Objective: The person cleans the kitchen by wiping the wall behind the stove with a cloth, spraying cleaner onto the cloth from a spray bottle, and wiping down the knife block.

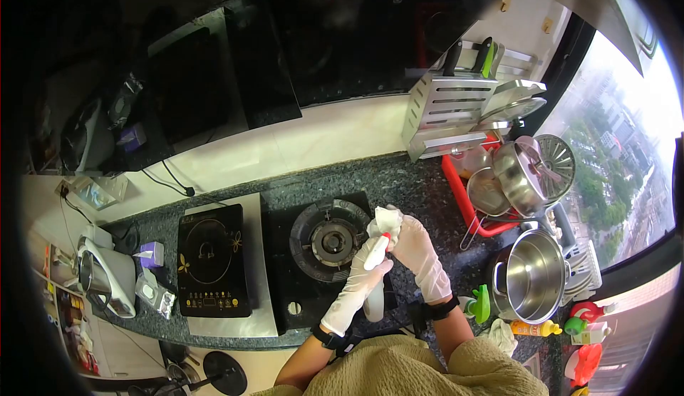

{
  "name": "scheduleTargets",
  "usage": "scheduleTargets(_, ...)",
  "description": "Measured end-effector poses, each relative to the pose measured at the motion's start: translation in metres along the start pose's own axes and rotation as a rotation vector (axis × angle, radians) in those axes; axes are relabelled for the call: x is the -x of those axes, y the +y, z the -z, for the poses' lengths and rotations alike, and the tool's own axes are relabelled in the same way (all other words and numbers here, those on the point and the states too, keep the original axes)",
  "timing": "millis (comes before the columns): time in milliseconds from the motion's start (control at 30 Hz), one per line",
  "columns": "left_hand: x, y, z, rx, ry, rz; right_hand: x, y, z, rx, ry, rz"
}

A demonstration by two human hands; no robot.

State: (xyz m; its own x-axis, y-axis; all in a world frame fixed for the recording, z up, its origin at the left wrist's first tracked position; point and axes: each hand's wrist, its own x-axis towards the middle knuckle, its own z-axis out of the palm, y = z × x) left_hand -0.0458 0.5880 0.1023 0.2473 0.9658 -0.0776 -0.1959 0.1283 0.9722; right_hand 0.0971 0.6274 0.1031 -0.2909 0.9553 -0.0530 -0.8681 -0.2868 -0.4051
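White gloves (pixel 429 276) cover my two hands. My left hand (pixel 358 288) is closed around the upper part of one spray bottle (pixel 376 255), white with a red nozzle tip; I cannot tell its fill. My right hand (pixel 415 248) grips one white cloth (pixel 388 220) beside the nozzle. Both items are at the right side of the single gas burner (pixel 334 241).

Containers, right side: one open steel pot (pixel 533 278) stands upright, its bare inner base visible. One red dish rack (pixel 459 195) holds a second steel pot (pixel 514 176), tilted, and a round slotted piece (pixel 556 168). One metal knife rack (pixel 447 107) carries two black handles and one green.

Left side: one induction cooker (pixel 211 260); one purple box (pixel 151 255).
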Motion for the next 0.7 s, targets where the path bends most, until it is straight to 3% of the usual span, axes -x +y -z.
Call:
scheduleTargets(100,-0.002,0.001,0.0,0.013,0.015,-0.007,-0.006,0.005,0.036,0.081,-0.105,-0.022)
scheduleTargets(300,-0.007,-0.005,0.002,-0.003,0.011,0.091,0.002,0.011,0.039,0.093,0.007,0.048)
scheduleTargets(500,-0.006,-0.007,-0.003,0.106,0.005,0.118,0.003,0.016,0.055,0.052,-0.034,0.011)
scheduleTargets(700,-0.01,-0.022,-0.003,0.151,0.039,0.154,0.007,0.014,0.038,0.079,0.109,0.054)
